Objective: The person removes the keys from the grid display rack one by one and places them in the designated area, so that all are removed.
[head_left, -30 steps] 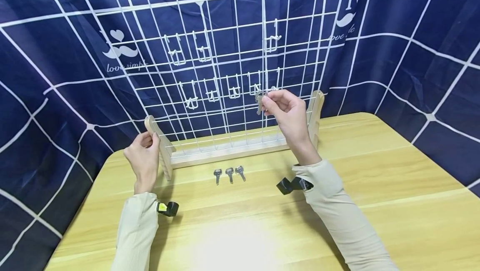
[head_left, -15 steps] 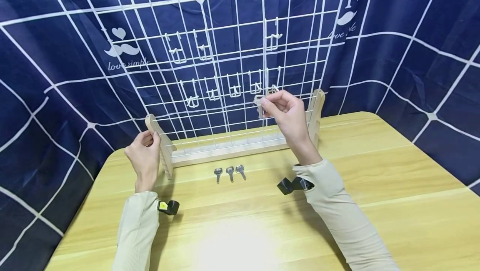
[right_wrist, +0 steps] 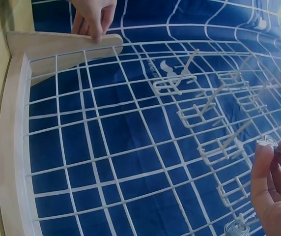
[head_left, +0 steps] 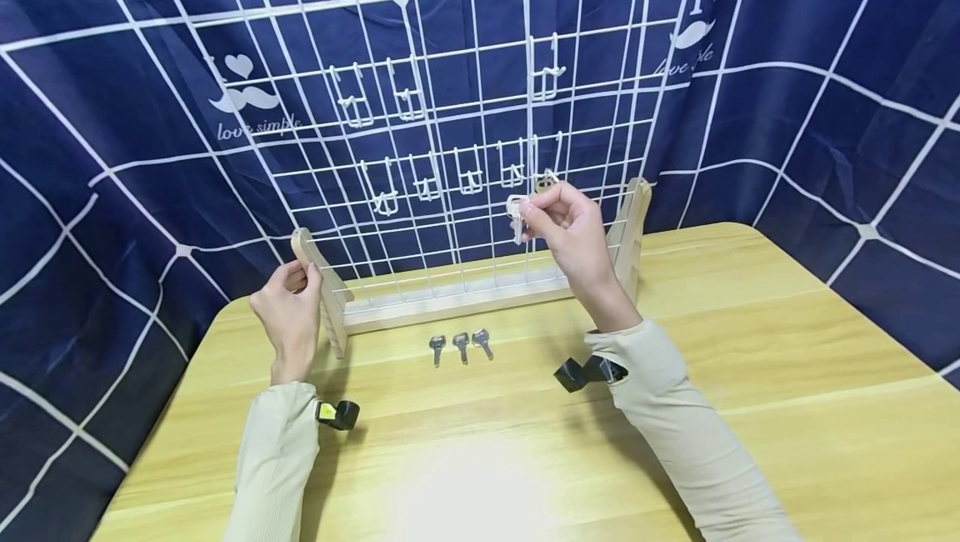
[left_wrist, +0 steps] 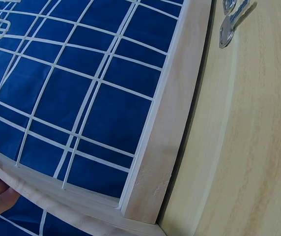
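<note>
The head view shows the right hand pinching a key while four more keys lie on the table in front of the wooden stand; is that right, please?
Not quite: the head view shows three keys, not four, on the table in front of the wooden stand; the right hand does pinch another key.

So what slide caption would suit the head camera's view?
A right hand pinches a key before a white wire rack; the left hand holds its wooden side.

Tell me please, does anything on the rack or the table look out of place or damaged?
No damage stands out. Only the upper hooks look uneven: two hang toward the left and one toward the right, with a wide gap between, while the lower hooks sit closer together.
</note>
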A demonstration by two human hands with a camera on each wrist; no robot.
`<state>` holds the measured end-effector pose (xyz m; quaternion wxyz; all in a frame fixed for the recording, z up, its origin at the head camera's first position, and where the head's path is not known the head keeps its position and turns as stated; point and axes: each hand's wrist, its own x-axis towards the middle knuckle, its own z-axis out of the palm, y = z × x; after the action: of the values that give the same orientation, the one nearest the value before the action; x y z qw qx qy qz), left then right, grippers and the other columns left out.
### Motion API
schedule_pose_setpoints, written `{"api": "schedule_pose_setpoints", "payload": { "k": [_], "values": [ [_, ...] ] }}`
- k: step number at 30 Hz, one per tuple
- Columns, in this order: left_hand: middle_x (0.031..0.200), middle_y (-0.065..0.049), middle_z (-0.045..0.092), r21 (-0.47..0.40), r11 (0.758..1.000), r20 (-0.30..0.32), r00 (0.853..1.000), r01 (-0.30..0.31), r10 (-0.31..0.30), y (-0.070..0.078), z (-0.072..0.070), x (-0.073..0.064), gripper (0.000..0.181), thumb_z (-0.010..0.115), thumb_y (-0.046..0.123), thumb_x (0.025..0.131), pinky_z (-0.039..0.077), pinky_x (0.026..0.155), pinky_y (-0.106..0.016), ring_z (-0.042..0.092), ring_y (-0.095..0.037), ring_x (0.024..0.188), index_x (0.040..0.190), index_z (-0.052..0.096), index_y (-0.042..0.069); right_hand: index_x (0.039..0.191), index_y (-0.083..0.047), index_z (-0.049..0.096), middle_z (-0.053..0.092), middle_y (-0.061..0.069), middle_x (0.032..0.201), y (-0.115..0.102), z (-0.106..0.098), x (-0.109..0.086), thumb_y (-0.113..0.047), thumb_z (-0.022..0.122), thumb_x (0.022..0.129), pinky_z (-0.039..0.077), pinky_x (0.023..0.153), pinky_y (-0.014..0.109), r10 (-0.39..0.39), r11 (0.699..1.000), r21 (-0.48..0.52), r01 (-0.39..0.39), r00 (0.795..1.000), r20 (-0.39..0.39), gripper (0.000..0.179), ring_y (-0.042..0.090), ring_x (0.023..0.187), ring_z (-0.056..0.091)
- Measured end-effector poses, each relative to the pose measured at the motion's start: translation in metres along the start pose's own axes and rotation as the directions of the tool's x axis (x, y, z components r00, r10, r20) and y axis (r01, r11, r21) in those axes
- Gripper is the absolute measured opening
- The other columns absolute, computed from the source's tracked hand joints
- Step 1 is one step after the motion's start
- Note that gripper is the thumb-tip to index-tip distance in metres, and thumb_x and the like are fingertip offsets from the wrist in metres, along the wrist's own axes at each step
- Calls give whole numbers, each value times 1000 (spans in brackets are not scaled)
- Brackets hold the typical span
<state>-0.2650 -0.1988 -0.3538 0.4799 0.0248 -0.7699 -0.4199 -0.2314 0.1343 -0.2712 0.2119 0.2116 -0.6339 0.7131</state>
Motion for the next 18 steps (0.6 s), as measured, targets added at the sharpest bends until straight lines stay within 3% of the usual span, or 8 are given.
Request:
{"api": "schedule_pose_setpoints", "payload": {
  "k": [7, 13, 15, 18],
  "values": [
    [81, -19, 72, 1, 1000, -4, 1000, -2, 2, 1, 0, 0, 17, 62, 3, 84, 39, 61, -2, 57, 7, 65, 91, 72, -9, 84, -7, 59, 69, 2, 88, -1, -1, -2, 8, 62, 86, 54, 65, 26, -3, 1000, 10, 2, 999, 42, 15, 14, 65, 61],
    [81, -19, 72, -8, 1000, -4, 1000, -1, 1, 1, 0, 1, 17, 62, 3, 84, 39, 61, -2, 52, 16, 64, 92, 72, -8, 87, -3, 60, 70, -1, 86, 2, -5, -4, 5, 66, 85, 54, 71, 27, 44, 998, -51, -42, 998, 45, 10, 15, 67, 65],
    [81, -19, 72, -4, 1000, -3, 1000, -1, 1, 1, 0, 0, 17, 62, 3, 84, 38, 62, -2, 59, 7, 65, 92, 72, -8, 88, -2, 61, 71, -2, 84, 3, -7, -5, 4, 67, 85, 54, 72, 26, 56, 995, -82, -53, 998, 39, 9, 14, 69, 66],
    [81, -20, 72, 3, 1000, -2, 1000, -4, 4, 1, 0, 0, 18, 62, 3, 84, 38, 62, -2, 69, -17, 67, 92, 72, -9, 90, 0, 61, 71, -3, 83, 6, -10, -7, 3, 68, 84, 54, 73, 25, 74, 991, -116, -70, 997, 32, 10, 12, 72, 68]
  ]
}}
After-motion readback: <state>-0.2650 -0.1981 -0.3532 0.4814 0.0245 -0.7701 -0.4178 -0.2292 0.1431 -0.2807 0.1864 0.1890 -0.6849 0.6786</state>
